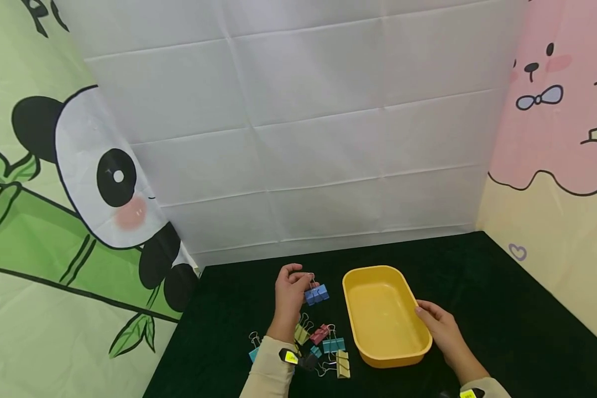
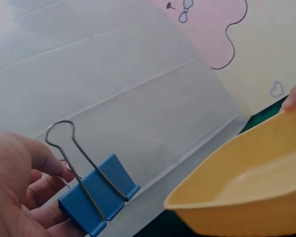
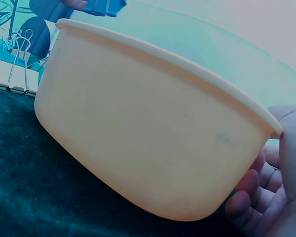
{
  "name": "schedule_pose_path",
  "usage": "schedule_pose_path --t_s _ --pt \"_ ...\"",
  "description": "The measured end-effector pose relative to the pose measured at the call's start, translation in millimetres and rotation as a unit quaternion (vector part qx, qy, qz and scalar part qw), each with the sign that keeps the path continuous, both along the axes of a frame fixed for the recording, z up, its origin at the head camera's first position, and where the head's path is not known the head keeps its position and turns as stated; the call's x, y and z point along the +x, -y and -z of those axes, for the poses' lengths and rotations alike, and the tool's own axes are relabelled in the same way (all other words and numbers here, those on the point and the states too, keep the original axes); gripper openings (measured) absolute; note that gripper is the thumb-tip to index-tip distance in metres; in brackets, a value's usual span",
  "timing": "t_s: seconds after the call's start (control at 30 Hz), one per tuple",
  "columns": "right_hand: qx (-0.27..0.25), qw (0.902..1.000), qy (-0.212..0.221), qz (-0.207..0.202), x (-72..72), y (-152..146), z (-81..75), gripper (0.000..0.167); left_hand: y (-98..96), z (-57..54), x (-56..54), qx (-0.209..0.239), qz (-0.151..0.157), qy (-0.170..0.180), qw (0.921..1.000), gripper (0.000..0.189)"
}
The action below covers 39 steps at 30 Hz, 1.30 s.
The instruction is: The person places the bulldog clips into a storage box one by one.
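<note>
A blue binder clip (image 1: 317, 294) with wire handles is pinched between the thumb and fingers of my left hand (image 1: 291, 296), raised left of a yellow plastic tub (image 1: 360, 331). The left wrist view shows the same blue clip (image 2: 101, 195) close up, one wire handle pointing up and the thumb at the other. My right hand (image 1: 440, 329) grips the tub's right side, its thumb over the rim and its fingers curled against the outer wall (image 3: 153, 123). In the head view, the tub's visible inside holds nothing.
Several binder clips lie on the dark green cloth (image 1: 219, 331) left of the tub, among them a yellow clip (image 1: 343, 365), a teal clip (image 1: 333, 345) and a red clip (image 1: 320, 334). Behind the table hangs a white sheet (image 1: 318, 138), with printed cartoon sheets on both sides.
</note>
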State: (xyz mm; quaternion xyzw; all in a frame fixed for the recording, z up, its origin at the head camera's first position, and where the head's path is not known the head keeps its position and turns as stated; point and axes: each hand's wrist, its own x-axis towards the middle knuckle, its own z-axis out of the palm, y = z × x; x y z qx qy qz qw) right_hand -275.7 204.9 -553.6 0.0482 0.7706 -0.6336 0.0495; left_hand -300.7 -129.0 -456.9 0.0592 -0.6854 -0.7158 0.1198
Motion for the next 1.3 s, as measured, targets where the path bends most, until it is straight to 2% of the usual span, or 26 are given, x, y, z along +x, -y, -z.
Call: schedule_pose_path --t_s 0.3,0.5,0.63,0.9,1.17,1.3 --pt "0.002 1.0 0.002 0.005 0.3 1.3 -0.8 0.066 -39.1 6.1 -7.3 -0.019 0.045 0.006 0.9988 0.032" --pt "0.0 1.0 0.002 0.009 1.1 1.1 1.1 0.065 -60.9 12.4 -12.3 -0.03 0.053 0.02 0.9979 0.03" --pt "0.002 0.9999 0.002 0.012 0.6 1.0 1.1 0.067 -71.5 16.0 -14.0 -0.022 0.06 0.027 0.9976 0.033" --pt "-0.001 0.9999 -0.001 0.011 0.2 2.5 1.9 0.067 -82.2 19.3 -12.2 0.016 0.073 0.042 0.9963 0.042" --pt "-0.003 0.9999 -0.003 0.013 0.3 2.6 1.9 0.066 -86.8 9.5 -9.3 0.072 0.095 0.057 0.9913 0.046" --pt "-0.001 0.9999 -0.006 0.014 -0.6 1.6 2.4 0.062 -88.7 6.7 -10.1 0.084 0.092 0.054 0.9908 0.051"
